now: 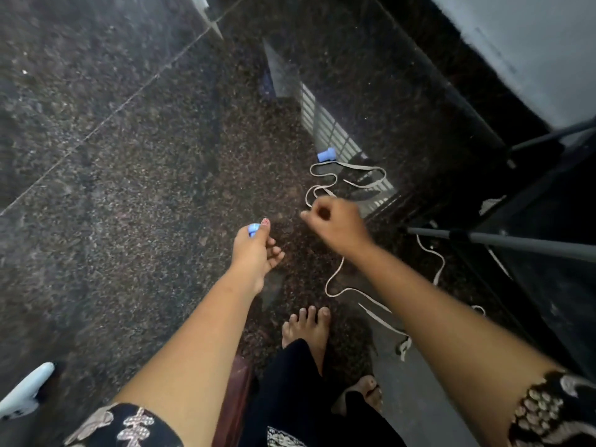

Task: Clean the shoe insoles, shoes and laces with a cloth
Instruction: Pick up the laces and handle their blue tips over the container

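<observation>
A dark speckled stone floor (129,156) fills most of the view, polished enough to mirror a barred window (332,133). A person stands on it barefoot in black trousers, one foot (306,327) ahead of the other, and reaches both bare arms forward from patterned sleeves. At the right a grey pole (516,241) juts in over a black frame.

Two flat pale laces lie loose on the floor. One lace (371,168) loops beyond the right hand. The second lace (371,299) snakes under the right forearm and ends near the feet.

The right hand (338,221) hangs over the near end of the first lace with its fingers curled in and thumb against forefinger. Blur hides whether it pinches the lace or nothing.

The left hand (254,253) pinches a small blue cap (253,228) between thumb and forefinger, the other fingers loosely bent. A matching blue piece (326,155) sits on the floor just beside the far loop. A white thing (25,391) pokes in at the lower left corner.
</observation>
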A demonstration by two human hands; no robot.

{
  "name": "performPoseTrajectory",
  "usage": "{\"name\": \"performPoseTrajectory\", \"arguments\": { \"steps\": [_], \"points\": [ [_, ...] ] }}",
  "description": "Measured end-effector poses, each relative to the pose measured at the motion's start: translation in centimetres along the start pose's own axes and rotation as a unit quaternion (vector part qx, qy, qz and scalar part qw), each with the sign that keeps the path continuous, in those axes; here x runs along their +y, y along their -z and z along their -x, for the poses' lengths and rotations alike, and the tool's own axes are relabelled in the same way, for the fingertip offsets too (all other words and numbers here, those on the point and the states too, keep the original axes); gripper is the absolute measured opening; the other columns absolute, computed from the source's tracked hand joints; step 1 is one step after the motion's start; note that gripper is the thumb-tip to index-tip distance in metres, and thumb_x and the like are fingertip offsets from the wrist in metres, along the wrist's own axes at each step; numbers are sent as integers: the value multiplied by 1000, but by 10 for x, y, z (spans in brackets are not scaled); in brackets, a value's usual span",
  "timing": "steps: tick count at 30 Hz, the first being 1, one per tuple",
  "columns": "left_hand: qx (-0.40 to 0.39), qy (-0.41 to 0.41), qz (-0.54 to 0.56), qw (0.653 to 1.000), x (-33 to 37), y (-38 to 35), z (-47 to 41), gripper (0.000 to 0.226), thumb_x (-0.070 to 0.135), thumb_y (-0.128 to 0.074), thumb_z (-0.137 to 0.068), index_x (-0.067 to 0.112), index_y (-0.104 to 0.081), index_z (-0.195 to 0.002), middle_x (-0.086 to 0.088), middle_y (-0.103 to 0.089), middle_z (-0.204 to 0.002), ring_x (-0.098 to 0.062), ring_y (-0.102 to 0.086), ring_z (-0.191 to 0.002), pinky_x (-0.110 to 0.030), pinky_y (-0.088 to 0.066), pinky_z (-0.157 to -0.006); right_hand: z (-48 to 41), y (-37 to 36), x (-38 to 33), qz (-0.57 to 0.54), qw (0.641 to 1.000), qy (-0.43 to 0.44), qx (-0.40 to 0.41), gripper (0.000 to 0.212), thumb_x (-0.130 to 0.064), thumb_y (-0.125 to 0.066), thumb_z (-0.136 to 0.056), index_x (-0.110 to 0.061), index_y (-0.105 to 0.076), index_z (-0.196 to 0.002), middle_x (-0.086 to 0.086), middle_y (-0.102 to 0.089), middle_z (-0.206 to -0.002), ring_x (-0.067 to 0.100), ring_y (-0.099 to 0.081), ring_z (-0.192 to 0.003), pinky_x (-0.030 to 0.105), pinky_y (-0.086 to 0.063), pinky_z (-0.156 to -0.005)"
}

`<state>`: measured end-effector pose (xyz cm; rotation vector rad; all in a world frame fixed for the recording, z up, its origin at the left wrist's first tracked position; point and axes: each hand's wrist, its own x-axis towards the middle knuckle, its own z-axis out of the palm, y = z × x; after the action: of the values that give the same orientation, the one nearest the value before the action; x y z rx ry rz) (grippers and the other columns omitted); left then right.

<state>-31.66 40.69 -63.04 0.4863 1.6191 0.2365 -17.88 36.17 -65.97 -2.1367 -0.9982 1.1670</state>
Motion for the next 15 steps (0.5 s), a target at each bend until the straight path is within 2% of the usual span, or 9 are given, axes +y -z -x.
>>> {"name": "performPoseTrajectory", "arguments": {
  "steps": [3, 5, 8, 11, 13, 15],
  "points": [
    [-6, -9, -56, 998, 2, 10, -20, 15, 30, -46, -98, 21, -45, -86, 1, -41, -66, -10, -37, -50, -25, -46, -51, -52, 11, 13, 143, 989, 21, 14, 7, -16, -60, -84, -11, -65, -86, 11, -68, -90, 27, -62, -87, 33, -47, -76],
    [-27, -19, -72, 997, 4, 8, -31, 11, 28, -44, -99, 23, -48, -91, 1, -45, -68, -10, -39, -48, -24, -43, -52, -90, 21, 21, 212, 976, 38, 35, 20, -8, -53, -85, -11, -63, -101, 13, -64, -109, 30, -58, -104, 36, -46, -88],
    [-56, -23, -83, 995, 5, 6, -37, 7, 26, -43, -100, 24, -48, -103, 2, -53, -70, -5, -46, -39, -22, -40, -51, -138, 31, 27, 297, 952, 64, 28, 33, -6, -49, -87, -10, -53, -119, 13, -52, -127, 36, -49, -115, 43, -44, -96],
    [-69, -28, -83, 994, 9, 6, -43, 7, 30, -41, -100, 28, -48, -103, 2, -58, -71, -2, -48, -36, -23, -39, -53, -159, 29, 24, 356, 932, 53, -35, 39, -4, -49, -87, -13, -48, -125, 10, -47, -131, 39, -48, -115, 43, -42, -97],
    [-73, -29, -76, 994, 13, 6, -43, 10, 31, -40, -100, 28, -45, -108, 2, -58, -70, -3, -48, -35, -23, -39, -53, -156, 21, 22, 377, 924, 46, -44, 34, -2, -47, -88, -11, -51, -121, 13, -49, -126, 39, -50, -112, 42, -42, -93],
    [-75, -26, -67, 995, 17, 5, -39, 12, 29, -38, -101, 29, -42, -112, 0, -58, -68, -3, -47, -33, -22, -39, -52, -145, 11, 21, 408, 909, 48, -64, 25, -9, -50, -92, -6, -51, -117, 17, -46, -126, 40, -51, -112, 43, -43, -90]
  ]
}}
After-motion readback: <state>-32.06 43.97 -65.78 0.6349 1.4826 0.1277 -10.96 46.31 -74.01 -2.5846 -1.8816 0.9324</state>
